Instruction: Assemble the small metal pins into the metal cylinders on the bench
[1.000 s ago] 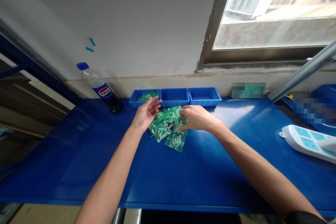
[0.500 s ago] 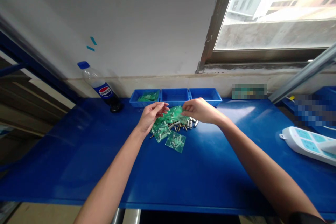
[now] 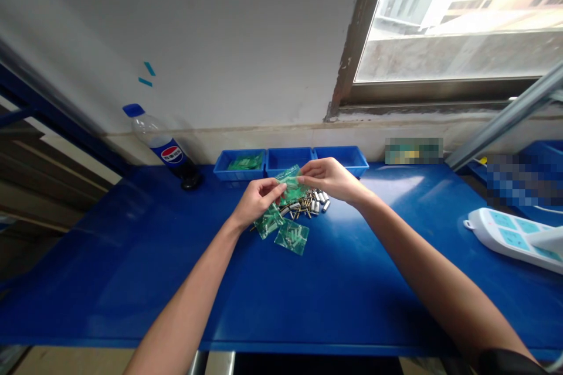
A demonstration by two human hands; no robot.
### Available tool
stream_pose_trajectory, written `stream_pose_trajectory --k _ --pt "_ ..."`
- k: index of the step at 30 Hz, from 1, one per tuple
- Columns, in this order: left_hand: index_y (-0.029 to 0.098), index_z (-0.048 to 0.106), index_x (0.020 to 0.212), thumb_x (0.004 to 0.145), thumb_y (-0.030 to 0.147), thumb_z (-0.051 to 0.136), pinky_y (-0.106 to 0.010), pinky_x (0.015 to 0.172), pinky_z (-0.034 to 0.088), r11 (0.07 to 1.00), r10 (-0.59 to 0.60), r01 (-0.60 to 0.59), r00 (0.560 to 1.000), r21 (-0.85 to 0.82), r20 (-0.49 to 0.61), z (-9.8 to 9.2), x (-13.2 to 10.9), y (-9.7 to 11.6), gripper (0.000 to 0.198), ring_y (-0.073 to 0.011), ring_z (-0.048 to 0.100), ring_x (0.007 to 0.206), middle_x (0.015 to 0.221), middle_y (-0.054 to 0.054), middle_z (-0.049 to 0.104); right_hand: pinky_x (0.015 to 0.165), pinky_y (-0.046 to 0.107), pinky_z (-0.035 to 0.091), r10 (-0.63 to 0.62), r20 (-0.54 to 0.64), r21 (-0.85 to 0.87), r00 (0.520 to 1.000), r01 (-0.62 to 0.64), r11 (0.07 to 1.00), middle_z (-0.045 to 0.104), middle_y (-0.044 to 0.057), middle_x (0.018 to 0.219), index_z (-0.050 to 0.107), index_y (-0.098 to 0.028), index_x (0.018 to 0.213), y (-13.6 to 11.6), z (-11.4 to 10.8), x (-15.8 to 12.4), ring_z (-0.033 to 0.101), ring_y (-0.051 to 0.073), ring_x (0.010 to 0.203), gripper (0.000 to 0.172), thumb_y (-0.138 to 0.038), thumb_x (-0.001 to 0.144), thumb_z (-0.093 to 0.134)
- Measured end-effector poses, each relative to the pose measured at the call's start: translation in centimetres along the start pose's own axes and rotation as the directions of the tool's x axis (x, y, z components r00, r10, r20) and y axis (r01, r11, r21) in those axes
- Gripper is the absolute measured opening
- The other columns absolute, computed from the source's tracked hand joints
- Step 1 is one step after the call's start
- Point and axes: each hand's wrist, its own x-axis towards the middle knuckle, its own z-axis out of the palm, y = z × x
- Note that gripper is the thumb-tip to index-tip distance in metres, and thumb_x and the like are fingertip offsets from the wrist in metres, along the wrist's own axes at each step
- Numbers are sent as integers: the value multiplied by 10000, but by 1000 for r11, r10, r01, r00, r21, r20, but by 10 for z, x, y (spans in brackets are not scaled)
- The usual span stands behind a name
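Note:
A green-tinted clear plastic bag is held up between both hands above the table. My left hand pinches its left side, and my right hand pinches its upper right edge. Beneath the hands lies a pile of small metal parts, some brass-coloured pins and some silvery cylinders. Two more green bags are on the table in front of the pile: one filled bag close to my left hand, another filled bag nearer to me, with pale parts inside.
Three blue bins stand along the wall: a left bin with green bags in it, a middle bin and a right bin. A cola bottle stands at the left, a white power strip at the right of the blue table.
My hands have come together on a green bag lifted from the pile; my left hand has closed on its side. More of the metal parts now show underneath.

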Motion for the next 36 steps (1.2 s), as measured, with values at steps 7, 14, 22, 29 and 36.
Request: stream_pose_trajectory --k 7,14,22,29,36 --pt "139 674 655 889 470 717 -230 578 381 992 -64 52 993 -117 -104 -8 4 -10 408 -94 490 575 605 -5 585 660 302 560 20 -56 -196 998 -30 980 788 91 801 744 -178 838 -2 -3 -1 758 223 754 279 -457 828 741" --pt "138 752 915 781 399 843 -168 549 479 782 -369 78 858 -619 -358 -21 15 -24 307 -75 621 627 926 -75 766 671 274 525 -50 25 -359 998 56 932 782 58 801 738 -184 884 -3 -3 -4 739 193 747 273 -452 890 681" --pt "109 765 1103 820 330 782 -169 588 510 788 -341 105 895 -607 -288 -25 11 -19 359 -86 673 685 1004 -106 781 624 292 433 -12 371 -773 928 316 549 754 92 819 722 -187 850 -16 33 -19 715 249 772 507 -685 764 762" --pt "110 790 990 763 409 815 -201 614 490 826 -302 101 911 -555 -282 -23 10 -19 376 -103 650 691 929 -95 771 653 326 480 80 363 -873 929 308 379 758 152 868 764 -174 904 -19 51 -24 742 316 811 555 -703 739 783" --pt "118 795 955 745 420 824 -214 621 474 842 -292 104 913 -530 -285 -20 9 -17 369 -115 643 701 901 -89 763 641 300 433 119 375 -843 919 285 457 750 124 962 724 -187 916 -15 41 -20 718 301 900 454 -552 702 886"
